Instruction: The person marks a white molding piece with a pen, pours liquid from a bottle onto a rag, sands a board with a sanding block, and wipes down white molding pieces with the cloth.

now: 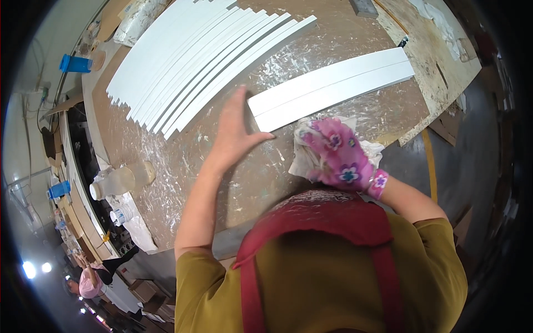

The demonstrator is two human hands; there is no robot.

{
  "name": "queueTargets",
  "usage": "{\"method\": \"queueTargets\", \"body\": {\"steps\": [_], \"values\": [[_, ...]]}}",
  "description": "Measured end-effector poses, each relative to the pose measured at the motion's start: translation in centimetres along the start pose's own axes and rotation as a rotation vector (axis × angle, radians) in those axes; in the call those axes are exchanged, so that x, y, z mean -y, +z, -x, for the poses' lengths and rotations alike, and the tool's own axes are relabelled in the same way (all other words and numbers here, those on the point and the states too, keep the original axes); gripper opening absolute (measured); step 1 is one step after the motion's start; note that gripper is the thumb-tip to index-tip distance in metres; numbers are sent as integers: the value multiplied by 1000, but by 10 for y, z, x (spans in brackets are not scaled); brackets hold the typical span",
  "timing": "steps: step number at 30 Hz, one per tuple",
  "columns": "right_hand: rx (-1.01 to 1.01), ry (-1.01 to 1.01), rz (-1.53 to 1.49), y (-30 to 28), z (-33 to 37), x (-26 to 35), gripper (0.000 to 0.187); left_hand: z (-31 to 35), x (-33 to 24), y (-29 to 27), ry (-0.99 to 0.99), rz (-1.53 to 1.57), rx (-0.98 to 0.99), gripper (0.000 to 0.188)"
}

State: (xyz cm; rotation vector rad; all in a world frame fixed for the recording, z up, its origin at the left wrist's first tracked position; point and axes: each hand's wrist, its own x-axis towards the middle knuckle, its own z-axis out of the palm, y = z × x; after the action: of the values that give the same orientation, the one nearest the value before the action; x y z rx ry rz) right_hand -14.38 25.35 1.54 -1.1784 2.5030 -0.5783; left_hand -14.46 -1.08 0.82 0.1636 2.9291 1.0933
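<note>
Two white strips [333, 83] lie side by side on the worktable, their long edges together. My bare left hand [239, 122] is at their left end, thumb and fingers spread wide, the thumb by the near corner. My right hand [336, 152], in a pink flowered glove, is closed on a crumpled white rag [302, 158]. It presses the rag on the table just below the near edge of the strips. The gloved fingertips are partly hidden in the cloth's folds. Farther left, several more white strips [189, 61] lie in a fanned row with staggered ends.
The brown worktable [222, 191] is streaked with white paint. At its left edge are a clear bottle [125, 180], a small white bottle [120, 215] and a blue cup [76, 64]. A grey block [363, 8] sits at the far edge. Another person [91, 280] stands far off at lower left.
</note>
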Motion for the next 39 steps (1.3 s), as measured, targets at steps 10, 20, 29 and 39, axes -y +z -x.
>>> {"method": "queueTargets", "body": {"steps": [10,20,29,39], "values": [[-437,-49,-193,-27,-35,-3,47,17,3,33,-199,331,-79,111],[-822,157,906,-87,-11,-251,21,12,0,26,-12,57,-40,94],[-386,190,340,-75,-31,-136,22,-6,-33,23,112,-414,82,90],[-403,365,326,-88,-28,-192,28,-14,-25,37,151,-395,113,86]]}}
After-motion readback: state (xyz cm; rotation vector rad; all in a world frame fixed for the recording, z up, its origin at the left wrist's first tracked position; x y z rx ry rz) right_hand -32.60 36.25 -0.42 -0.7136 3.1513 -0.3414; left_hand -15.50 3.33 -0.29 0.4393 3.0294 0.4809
